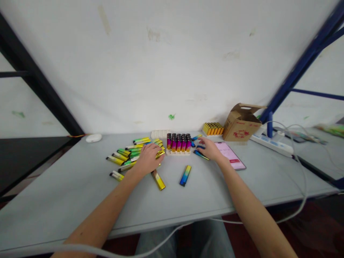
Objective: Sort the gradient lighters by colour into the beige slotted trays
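My left hand (148,157) is closed over the right side of a pile of yellow and green lighters (115,158), with a shiny yellow lighter (160,154) at its fingertips. My right hand (210,149) reaches in from the right, fingers apart, over a few blue lighters (201,154); its fingertips are close to them, and I cannot tell whether they touch. Between my hands, purple and orange lighters with black tops (178,143) stand upright in rows in a white tray (178,153). Nearer to me lie a yellow lighter (158,180) and a blue-to-yellow one (185,175).
Behind the pile is a white holed tray (160,134). An orange-yellow batch (213,128) stands by an open cardboard box (242,123) at the back right. A phone (230,155), a power strip (271,143), cables and a white case (94,138) are also on the table (209,193).
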Motion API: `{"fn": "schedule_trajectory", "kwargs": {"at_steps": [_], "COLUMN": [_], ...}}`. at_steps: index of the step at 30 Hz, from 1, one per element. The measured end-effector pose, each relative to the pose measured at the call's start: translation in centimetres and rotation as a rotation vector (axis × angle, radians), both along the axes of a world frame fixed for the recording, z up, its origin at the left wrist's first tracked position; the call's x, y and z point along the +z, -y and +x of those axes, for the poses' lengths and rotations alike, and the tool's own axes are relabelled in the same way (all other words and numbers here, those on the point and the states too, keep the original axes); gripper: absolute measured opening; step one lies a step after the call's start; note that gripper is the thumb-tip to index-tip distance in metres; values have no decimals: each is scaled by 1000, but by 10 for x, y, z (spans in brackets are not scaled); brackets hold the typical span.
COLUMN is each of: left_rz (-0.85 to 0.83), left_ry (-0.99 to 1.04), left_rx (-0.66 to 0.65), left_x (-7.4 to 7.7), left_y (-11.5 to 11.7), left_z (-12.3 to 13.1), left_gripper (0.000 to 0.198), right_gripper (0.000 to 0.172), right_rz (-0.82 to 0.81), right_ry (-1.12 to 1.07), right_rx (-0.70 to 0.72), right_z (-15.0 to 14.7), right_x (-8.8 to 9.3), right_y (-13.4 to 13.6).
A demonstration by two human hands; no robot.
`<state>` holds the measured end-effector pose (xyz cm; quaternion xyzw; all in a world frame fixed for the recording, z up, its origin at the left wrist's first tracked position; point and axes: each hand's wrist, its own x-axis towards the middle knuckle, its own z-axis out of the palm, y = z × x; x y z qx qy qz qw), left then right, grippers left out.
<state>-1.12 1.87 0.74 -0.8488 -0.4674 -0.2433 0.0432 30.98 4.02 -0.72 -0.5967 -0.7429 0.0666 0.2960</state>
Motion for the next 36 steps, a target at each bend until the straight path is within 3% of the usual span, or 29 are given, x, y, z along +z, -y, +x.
{"fn": "schedule_trajectory", "kwargs": {"at_steps": [4, 7, 10, 13, 19, 29, 33, 36], "left_rz": [24, -2, -48, -57, -68, -66, -31, 38], "left_ry": [80, 57, 6, -40, -86, -84, 2, 166], "left_rx": [-119, -143, -124, -118, -100, -104, -128, -8], "left_x": [3, 3, 2, 2, 3, 0, 10, 21], "left_y": [6, 14, 21, 24, 25, 25, 15, 1], "left_z": [8, 15, 21, 23, 24, 27, 14, -8], "left_gripper": [24, 25, 28, 30, 31, 30, 28, 30], "right_gripper": [32, 36, 50, 61, 66, 38, 33, 24], "right_rz": [61, 107, 143, 154, 155, 62, -27, -51], "right_ry": [2, 12, 97, 158, 187, 157, 212, 240], "right_rx": [-42, 97, 228, 195, 130, 32, -108, -100], "right_z": [4, 0, -10, -17, -20, -4, 8, 10], "right_x": [5, 10, 9, 4, 4, 10, 11, 10], "right_y": [2, 5, 6, 6, 6, 5, 5, 4]}}
